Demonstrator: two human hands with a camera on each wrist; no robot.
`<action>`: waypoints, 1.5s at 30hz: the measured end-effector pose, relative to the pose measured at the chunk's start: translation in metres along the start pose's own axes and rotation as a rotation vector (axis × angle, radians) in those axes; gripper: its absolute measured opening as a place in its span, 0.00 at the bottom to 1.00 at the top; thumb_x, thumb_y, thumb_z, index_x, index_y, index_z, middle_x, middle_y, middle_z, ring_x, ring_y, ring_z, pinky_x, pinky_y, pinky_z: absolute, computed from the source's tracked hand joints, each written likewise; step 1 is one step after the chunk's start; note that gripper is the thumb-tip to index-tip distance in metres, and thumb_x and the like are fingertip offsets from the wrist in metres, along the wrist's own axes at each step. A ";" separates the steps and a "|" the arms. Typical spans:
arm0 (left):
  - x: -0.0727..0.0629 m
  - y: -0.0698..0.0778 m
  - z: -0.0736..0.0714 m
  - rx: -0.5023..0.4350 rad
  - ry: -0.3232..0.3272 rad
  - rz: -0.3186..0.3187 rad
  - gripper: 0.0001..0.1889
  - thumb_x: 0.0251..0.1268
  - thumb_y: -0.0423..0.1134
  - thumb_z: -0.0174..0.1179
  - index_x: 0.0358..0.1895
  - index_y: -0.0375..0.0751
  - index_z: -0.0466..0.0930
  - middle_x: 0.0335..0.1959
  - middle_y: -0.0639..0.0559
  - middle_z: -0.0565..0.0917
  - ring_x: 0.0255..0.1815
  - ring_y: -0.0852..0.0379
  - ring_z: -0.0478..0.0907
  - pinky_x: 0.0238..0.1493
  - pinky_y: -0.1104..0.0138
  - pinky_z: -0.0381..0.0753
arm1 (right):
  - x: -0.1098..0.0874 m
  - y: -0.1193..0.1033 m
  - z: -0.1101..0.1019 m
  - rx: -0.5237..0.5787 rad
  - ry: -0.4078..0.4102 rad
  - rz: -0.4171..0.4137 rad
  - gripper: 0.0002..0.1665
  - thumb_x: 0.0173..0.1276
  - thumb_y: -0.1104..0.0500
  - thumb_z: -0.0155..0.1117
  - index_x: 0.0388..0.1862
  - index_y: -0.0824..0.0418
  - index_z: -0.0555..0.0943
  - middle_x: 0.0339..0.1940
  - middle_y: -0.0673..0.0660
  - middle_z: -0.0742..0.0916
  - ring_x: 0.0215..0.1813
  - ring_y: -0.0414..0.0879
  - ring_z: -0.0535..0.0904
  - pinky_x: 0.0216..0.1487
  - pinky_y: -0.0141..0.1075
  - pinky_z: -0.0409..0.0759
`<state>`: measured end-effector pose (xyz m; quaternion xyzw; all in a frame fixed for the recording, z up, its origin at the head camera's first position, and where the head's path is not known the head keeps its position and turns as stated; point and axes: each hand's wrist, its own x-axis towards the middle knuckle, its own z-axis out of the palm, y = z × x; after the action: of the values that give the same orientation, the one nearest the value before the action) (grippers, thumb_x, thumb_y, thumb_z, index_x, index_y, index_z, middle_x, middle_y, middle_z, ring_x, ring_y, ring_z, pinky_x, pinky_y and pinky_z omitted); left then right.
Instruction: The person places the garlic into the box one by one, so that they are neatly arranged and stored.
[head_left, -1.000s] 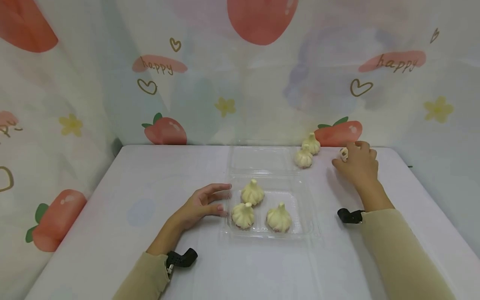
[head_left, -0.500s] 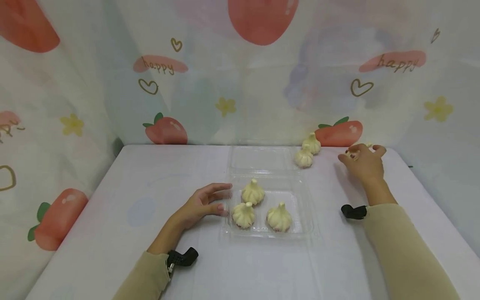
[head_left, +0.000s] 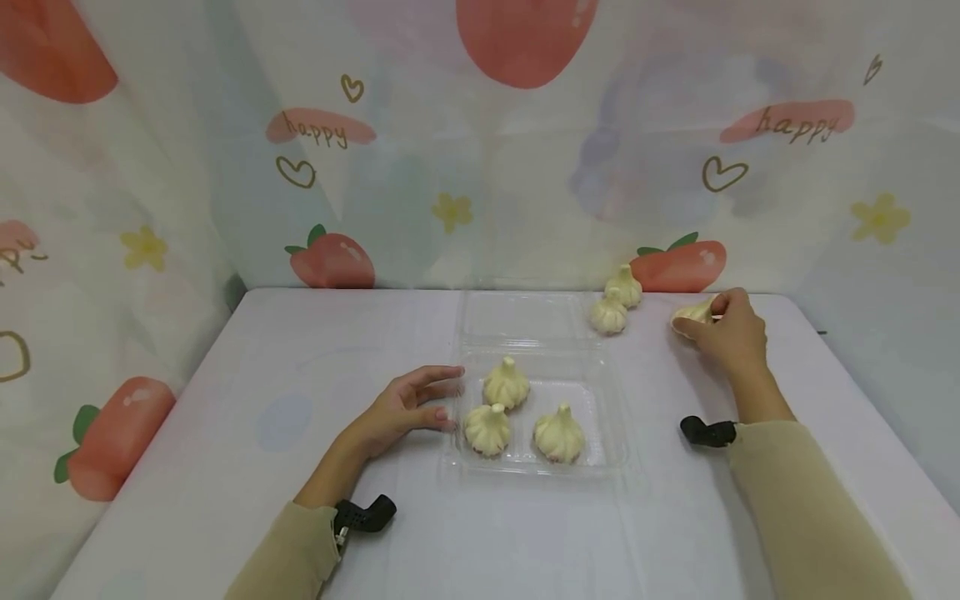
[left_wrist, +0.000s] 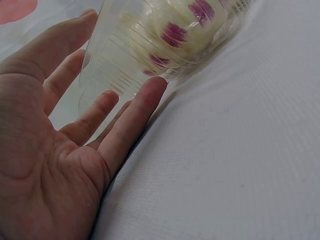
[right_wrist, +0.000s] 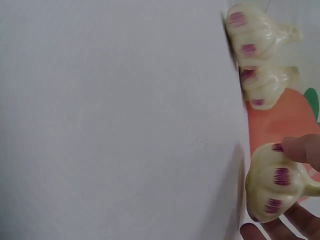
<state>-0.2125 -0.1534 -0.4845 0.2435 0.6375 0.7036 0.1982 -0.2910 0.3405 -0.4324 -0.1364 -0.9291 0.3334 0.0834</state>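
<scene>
My right hand [head_left: 733,337] pinches a cream garlic bulb [head_left: 693,312] between thumb and fingers at the back right of the table. Purple streaks mark its base in the right wrist view, where the thumb [right_wrist: 302,150] presses one side. At the left wall of a clear plastic clamshell box [head_left: 617,417] rests my left hand [head_left: 401,412], its fingers spread and fairly straight. Inside the box sit a rear bulb [head_left: 506,385], a front left bulb [head_left: 487,432] and a front right bulb [head_left: 558,437], all stems up. The left wrist view shows fingertips right at the ribbed wall.
Two more garlic bulbs [head_left: 608,313] stand close together at the table's back edge, right beside the box's opened lid [head_left: 528,321]. A printed cloth backdrop [head_left: 525,183] rises behind the white table [head_left: 375,533]. Each wrist wears a small black camera [head_left: 367,514].
The right hand has turned the garlic bulb, which now shows its stem toward the fingers, and has shifted slightly. The left hand and the box stay in place.
</scene>
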 end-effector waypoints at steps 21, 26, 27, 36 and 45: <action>0.000 -0.002 0.001 0.002 -0.001 -0.004 0.34 0.64 0.31 0.66 0.73 0.35 0.64 0.76 0.36 0.62 0.75 0.38 0.61 0.54 0.54 0.85 | -0.068 -0.063 -0.016 0.216 -0.126 -0.231 0.56 0.61 0.41 0.74 0.79 0.50 0.54 0.68 0.65 0.74 0.67 0.62 0.72 0.54 0.49 0.77; 0.000 -0.001 0.000 0.005 0.000 -0.012 0.33 0.64 0.29 0.65 0.73 0.37 0.65 0.76 0.38 0.62 0.75 0.40 0.61 0.54 0.53 0.85 | -0.080 -0.076 -0.017 0.192 -0.182 -0.303 0.50 0.62 0.44 0.74 0.76 0.51 0.58 0.65 0.64 0.75 0.66 0.62 0.73 0.47 0.31 0.77; 0.000 -0.001 0.000 0.005 -0.002 -0.011 0.33 0.64 0.29 0.65 0.73 0.37 0.65 0.76 0.38 0.62 0.75 0.40 0.62 0.54 0.53 0.85 | -0.082 -0.078 -0.018 0.186 -0.187 -0.321 0.49 0.62 0.45 0.74 0.76 0.51 0.59 0.65 0.65 0.76 0.65 0.62 0.74 0.47 0.28 0.77; 0.000 -0.004 0.001 0.004 -0.013 -0.006 0.33 0.65 0.28 0.64 0.73 0.36 0.64 0.76 0.38 0.62 0.75 0.39 0.61 0.55 0.55 0.85 | -0.099 -0.089 -0.005 0.151 -0.214 -0.478 0.44 0.60 0.52 0.77 0.72 0.52 0.66 0.62 0.64 0.78 0.60 0.62 0.78 0.49 0.33 0.85; 0.001 -0.004 -0.002 0.010 -0.018 0.012 0.33 0.66 0.29 0.64 0.73 0.34 0.63 0.76 0.35 0.61 0.74 0.39 0.63 0.53 0.56 0.85 | -0.106 -0.101 0.009 0.152 -0.241 -0.536 0.43 0.59 0.54 0.78 0.71 0.50 0.67 0.62 0.60 0.79 0.58 0.60 0.80 0.53 0.56 0.84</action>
<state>-0.2141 -0.1539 -0.4885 0.2545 0.6376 0.6994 0.1987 -0.2127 0.2269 -0.3813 0.1610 -0.9077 0.3816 0.0676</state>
